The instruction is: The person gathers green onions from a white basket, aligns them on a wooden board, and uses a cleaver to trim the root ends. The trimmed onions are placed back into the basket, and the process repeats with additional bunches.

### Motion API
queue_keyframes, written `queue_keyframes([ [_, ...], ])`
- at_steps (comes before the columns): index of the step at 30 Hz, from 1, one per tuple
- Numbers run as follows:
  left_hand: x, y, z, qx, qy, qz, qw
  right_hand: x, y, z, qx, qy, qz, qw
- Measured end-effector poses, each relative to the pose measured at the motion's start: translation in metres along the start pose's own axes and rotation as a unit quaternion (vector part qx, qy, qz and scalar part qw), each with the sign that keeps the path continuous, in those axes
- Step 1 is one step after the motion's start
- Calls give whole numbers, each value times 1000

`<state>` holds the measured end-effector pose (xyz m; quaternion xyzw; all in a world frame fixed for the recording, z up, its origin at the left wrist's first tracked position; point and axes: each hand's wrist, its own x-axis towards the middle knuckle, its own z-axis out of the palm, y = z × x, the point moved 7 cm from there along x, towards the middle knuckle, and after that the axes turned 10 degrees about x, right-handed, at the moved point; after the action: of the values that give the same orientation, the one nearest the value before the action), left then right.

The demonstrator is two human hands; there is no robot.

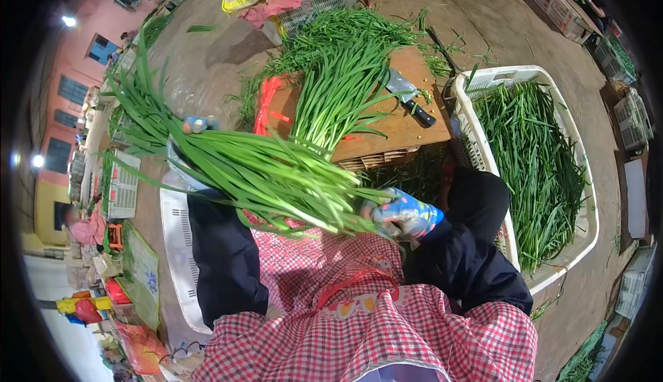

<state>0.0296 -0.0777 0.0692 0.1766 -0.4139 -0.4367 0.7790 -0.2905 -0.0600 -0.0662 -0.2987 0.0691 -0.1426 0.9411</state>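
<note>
A large bunch of long green leafy stalks, seemingly garlic chives [259,170], lies across in front of me above my checked apron. My left hand [200,124], in a patterned glove and mostly hidden by leaves, holds the bunch near its leafy part. At its pale stem end, my right hand [399,215], in a blue patterned glove, has its fingers curled around some stalks. A second bunch [342,87] rests on a wooden board [362,149], beside a cleaver [409,96] with a black handle. Red ties [267,100] lie at the board's left side.
At the right stands a white plastic crate [585,175] filled with green leaves [533,175]. Loose greens [352,25] are heaped behind the board, near a covered crate [326,1]. Another white crate [178,258] is beside my left leg. A person in pink [88,229] is at far left.
</note>
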Motion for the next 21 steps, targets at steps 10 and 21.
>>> queue_keyframes([
  [10, -7, 34, -148, 37, 2, -208, 977, -45, -21, -47, -757, 71, 95, 643],
  [21, -50, -52, -105, 50, 201, -138, 969, 60, -46, 11, -200, 161, -241, 936],
])
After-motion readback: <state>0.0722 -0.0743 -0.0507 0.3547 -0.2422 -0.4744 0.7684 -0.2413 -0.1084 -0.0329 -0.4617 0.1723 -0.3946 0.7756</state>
